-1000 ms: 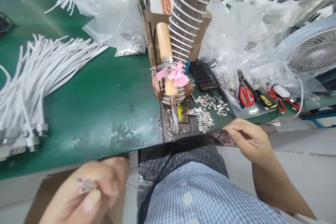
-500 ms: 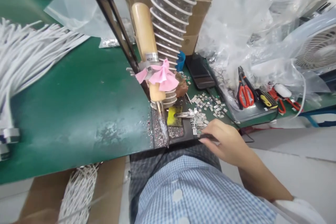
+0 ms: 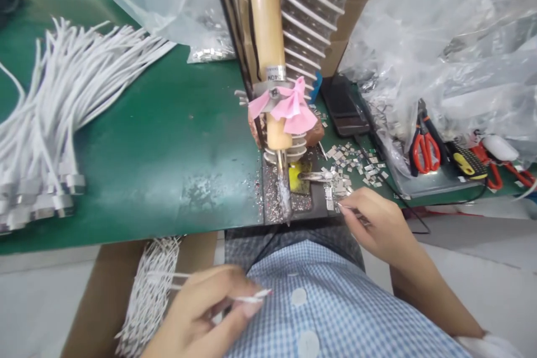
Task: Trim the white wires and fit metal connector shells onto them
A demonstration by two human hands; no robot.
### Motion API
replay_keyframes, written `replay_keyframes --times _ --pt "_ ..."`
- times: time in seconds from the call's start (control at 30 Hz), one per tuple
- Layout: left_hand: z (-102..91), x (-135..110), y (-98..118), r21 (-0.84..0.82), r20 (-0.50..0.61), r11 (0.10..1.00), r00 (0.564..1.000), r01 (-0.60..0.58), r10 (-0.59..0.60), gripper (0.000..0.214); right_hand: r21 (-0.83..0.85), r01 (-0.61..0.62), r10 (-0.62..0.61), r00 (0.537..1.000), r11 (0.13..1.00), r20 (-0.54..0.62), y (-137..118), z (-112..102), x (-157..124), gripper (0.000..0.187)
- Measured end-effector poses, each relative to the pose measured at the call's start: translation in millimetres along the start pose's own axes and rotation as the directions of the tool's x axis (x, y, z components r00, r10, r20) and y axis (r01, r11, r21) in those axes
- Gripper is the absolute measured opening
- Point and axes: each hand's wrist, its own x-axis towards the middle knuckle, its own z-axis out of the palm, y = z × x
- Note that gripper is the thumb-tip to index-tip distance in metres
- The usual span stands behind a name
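My left hand (image 3: 210,307) is low in front of the checked shirt, pinching a white cable (image 3: 247,297) whose stripped tip shows a little red. Beside the pile of small metal connectors (image 3: 338,182), my right hand (image 3: 377,226) has thumb and forefinger closed at the table's edge; what lies between them is too small to name. A soldering iron (image 3: 268,28) with a wooden handle is clamped tip-down, with a pink ribbon (image 3: 289,106) tied at its clamp. Behind its tip is a yellow sponge (image 3: 300,179), under a small metal piece.
White cables with plugs (image 3: 84,95) lie at left; more cables (image 3: 146,296) hang below the table edge. A ribbed hose (image 3: 312,17) rises behind the iron. Farther right are a phone (image 3: 344,106), red-handled pliers (image 3: 425,151) and plastic bags (image 3: 419,39).
My left hand has come into view from the lower left with a white cable. My right hand stays by the connectors; the dark thin tool seen in it earlier is hard to see. The view has shifted.
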Motion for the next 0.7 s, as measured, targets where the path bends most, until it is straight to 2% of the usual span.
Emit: replay_keyframes --times 0.03,0.07,0.13,0.2,0.33,0.53,0.63,0.7 --pt "11.8 10 3 0.001 0.018 1.000 0.999 -0.027 0.027 0.017 0.031 -0.012 0.013 1.000 0.999 -0.025 -2 -1 -1 0.011" --pt "22.1 18 4 -0.040 -0.027 0.997 0.997 -0.070 0.069 0.016 0.078 -0.020 0.024 0.999 0.997 -0.046 -4 -3 -2 0.011" --pt "36.5 29 4 -0.109 -0.067 0.992 0.996 -0.060 0.053 0.012 0.217 -0.030 0.041 0.998 0.976 -0.047 -12 -6 -4 0.012" --pt "43.4 32 4 -0.161 -0.087 0.987 0.996 -0.020 0.006 0.008 0.385 -0.034 0.032 0.999 0.922 0.011 -21 -8 -6 0.013" --pt "47.0 34 4 -0.226 -0.096 0.969 0.988 0.099 -0.123 0.009 0.607 -0.069 -0.018 0.991 0.792 0.136 -40 3 -9 0.011" --pt "51.3 38 6 -0.304 -0.080 0.934 0.971 0.190 -0.224 0.006 0.747 -0.184 0.088 0.982 0.638 0.167 -50 31 -6 0.009" --pt "51.1 39 6 -0.314 -0.060 0.928 0.971 0.202 -0.231 0.006 0.787 -0.232 0.126 0.973 0.572 0.196 -49 35 -5 0.009" --pt "50.5 41 6 -0.313 -0.053 0.935 0.980 0.166 -0.191 0.007 0.802 -0.265 0.137 0.964 0.535 0.227 -49 35 -5 0.009"
